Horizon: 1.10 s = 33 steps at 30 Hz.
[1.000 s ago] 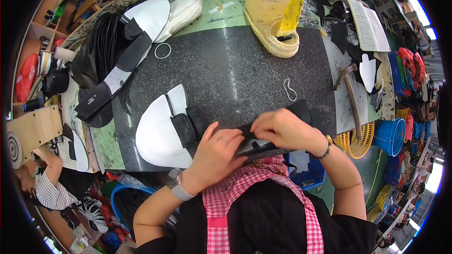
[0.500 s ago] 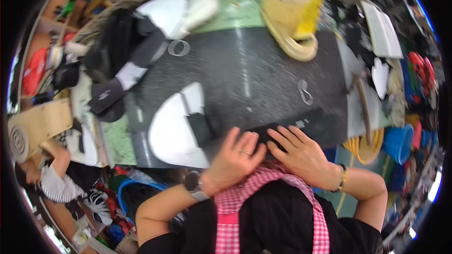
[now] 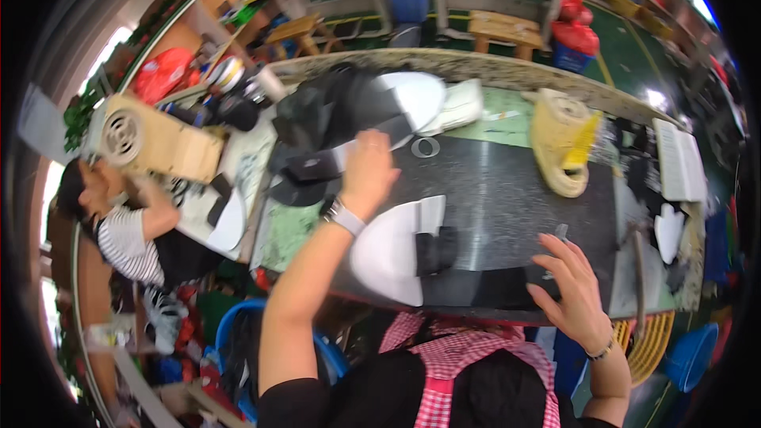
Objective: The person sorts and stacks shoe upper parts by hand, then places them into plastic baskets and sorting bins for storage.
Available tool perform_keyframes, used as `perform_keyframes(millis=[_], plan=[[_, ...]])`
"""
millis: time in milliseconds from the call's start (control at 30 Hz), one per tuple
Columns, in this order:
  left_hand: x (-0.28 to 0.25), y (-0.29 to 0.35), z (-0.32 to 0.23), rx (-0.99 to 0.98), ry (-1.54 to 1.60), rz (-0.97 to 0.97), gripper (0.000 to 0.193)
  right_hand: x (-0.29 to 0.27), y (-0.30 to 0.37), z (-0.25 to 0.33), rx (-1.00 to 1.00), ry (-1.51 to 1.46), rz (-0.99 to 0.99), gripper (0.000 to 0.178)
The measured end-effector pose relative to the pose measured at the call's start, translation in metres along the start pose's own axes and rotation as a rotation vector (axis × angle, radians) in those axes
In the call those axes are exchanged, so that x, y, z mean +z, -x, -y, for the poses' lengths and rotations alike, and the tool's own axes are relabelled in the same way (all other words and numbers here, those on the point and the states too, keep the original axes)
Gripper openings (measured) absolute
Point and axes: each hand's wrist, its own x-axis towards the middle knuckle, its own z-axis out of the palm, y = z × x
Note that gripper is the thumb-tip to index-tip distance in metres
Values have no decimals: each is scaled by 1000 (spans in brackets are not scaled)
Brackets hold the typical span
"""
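Note:
My left hand (image 3: 370, 170) is stretched out over the pile of black cut pieces (image 3: 321, 111) at the far left. Its fingers are blurred and bent away from view, so their grip does not show. Beside that hand are a white band on a black strip and a white rounded panel (image 3: 412, 99). My right hand (image 3: 575, 293) is open, fingers apart, over the right end of a flat black strip (image 3: 499, 287) along the near table edge. Between my hands lies a white curved piece (image 3: 388, 254) with a black patch (image 3: 436, 250) on it.
A cream tape dispenser (image 3: 559, 143) with a yellow part stands at the far right of the black mat (image 3: 491, 190). A clear ring (image 3: 426, 147) lies near the pile. At left, another person (image 3: 131, 226) sits by a wooden box. Blue tubs (image 3: 690, 353) stand below the table.
My left hand has left the black strip and reached forward and left to the pile. My right hand has lifted and shifted right. The view has tilted up, showing more background.

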Motion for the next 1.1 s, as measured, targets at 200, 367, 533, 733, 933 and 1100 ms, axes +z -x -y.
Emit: perform_keyframes(millis=[200,367,533,733,933,1100], plan=[[42,2,83,41,187,232,11,-41,51,-78,316,-83,-297,23],[35,-3,58,151,215,125,19,-84,150,-236,897,-46,-475,17],[48,17,91,-61,207,334,38,-87,118,-296,652,315,-461,15],[32,12,124,-228,362,439,27,-59,65,-341,660,680,-172,18],[-75,-15,1,30,87,10,28,-76,69,-357,712,631,-236,20],[-99,60,-128,284,223,76,31,-116,85,-324,897,-258,-461,22]])
